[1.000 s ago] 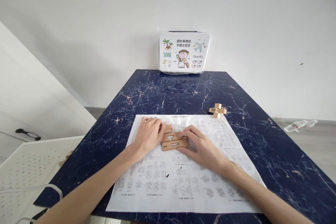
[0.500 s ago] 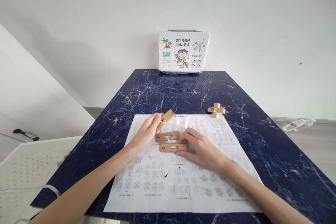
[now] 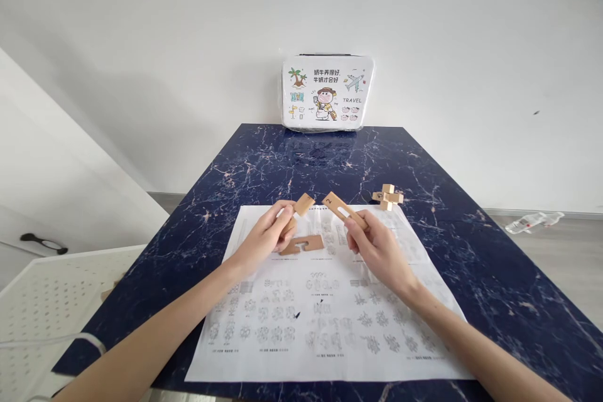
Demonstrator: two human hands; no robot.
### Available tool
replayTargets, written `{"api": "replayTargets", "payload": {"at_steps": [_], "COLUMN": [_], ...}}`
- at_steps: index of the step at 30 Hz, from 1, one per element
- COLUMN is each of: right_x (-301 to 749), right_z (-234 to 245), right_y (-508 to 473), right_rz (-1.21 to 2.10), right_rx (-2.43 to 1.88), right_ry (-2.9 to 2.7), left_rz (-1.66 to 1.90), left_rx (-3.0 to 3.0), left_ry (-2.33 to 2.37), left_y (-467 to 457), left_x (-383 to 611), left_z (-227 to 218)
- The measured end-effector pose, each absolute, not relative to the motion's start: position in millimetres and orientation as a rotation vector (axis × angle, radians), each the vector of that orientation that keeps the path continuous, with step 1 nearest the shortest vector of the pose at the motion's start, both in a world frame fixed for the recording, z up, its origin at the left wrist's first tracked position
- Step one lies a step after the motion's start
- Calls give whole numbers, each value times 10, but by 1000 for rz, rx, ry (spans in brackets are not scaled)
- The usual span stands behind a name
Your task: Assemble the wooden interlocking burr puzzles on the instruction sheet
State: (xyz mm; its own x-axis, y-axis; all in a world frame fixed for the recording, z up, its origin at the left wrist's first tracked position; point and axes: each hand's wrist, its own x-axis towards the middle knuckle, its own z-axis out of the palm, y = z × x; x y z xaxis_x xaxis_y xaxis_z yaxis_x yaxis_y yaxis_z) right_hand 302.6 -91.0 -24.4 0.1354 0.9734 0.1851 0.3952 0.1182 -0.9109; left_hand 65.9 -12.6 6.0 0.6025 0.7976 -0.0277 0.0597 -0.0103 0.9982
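My left hand (image 3: 268, 235) pinches a short wooden puzzle piece (image 3: 301, 205) and holds it tilted above the printed instruction sheet (image 3: 325, 314). My right hand (image 3: 377, 248) grips a slotted wooden bar marked 2 (image 3: 342, 208), lifted off the paper and angled up to the left. Between the hands a third notched wooden piece (image 3: 304, 244) lies flat on the sheet, close to my left fingers. A small assembled wooden cross (image 3: 387, 197) stands beyond the sheet's far right corner.
The sheet lies on a dark blue marble-patterned table (image 3: 471, 251). A white illustrated case (image 3: 327, 93) leans against the wall at the table's far edge. A white perforated rack (image 3: 51, 308) is at the left, a plastic bottle (image 3: 534, 222) on the floor at the right.
My right hand has picked the bar marked 2 up off the sheet. My left hand had lifted its short piece earlier and keeps it raised. The notched piece stays on the paper.
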Motion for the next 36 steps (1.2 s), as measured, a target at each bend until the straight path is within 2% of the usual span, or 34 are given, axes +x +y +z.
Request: {"api": "replayTargets", "payload": {"at_steps": [8,15,36], "right_x": [2953,2895,2970], "right_z": [-304,-270,-364], "right_y": [-938,-991,-998], "right_rz": [906,868,282], "right_rx": [-1322,-1296,-1305], "right_ry": [-1410,-1545,-1906], "left_rz": [448,463,443], "left_rx": [1514,1615,1667], "left_ry": [609,654,683], "left_y": [-204,-262,-277], "left_x": [686,731,722], "left_z": [48,57,60]}}
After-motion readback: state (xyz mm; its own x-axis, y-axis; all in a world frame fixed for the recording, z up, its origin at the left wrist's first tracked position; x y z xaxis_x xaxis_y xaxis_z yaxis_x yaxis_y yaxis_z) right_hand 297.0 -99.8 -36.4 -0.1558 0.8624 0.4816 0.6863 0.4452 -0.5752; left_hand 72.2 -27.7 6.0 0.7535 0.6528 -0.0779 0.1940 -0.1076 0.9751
